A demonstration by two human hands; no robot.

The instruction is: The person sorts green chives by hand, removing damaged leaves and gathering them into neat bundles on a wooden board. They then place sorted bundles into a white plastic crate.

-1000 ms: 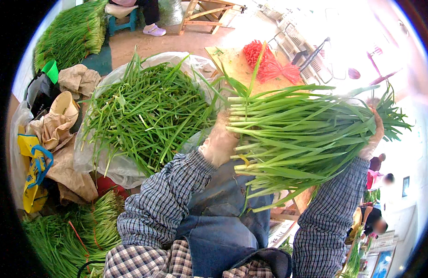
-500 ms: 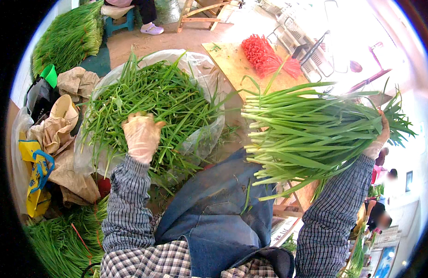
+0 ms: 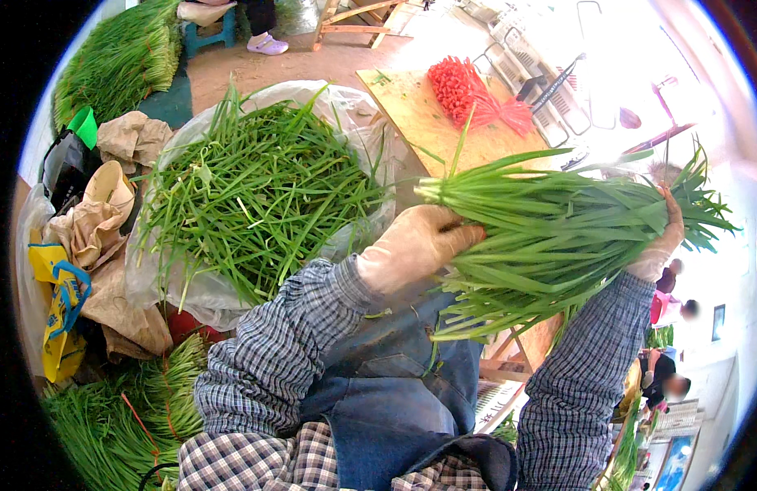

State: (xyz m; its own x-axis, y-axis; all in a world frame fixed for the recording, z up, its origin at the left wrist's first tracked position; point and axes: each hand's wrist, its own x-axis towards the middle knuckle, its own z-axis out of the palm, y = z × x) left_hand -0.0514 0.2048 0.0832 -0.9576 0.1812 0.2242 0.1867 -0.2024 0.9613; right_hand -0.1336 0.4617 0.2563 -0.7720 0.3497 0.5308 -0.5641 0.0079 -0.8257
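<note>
A thick bunch of garlic chives lies sideways above my lap, its pale stem ends to the left and leaf tips to the right. My right hand, in a pale thin glove, is closed around the leafy end. At the stem end, my left hand, gloved alike, grips some of the stems, its thumb across the front; its other fingers are partly hidden. To the left, loose green leaves heap up in a large clear plastic bag.
A wooden board bears a bundle of red ties. Bundled chives lie at lower left, with another pile at far left. Sacking and a yellow bag sit left. People work at far right.
My left hand has moved right from over the leaf heap to the stem end of the chives and closed there. The stems near it are drawn closer together. My right hand keeps its hold.
</note>
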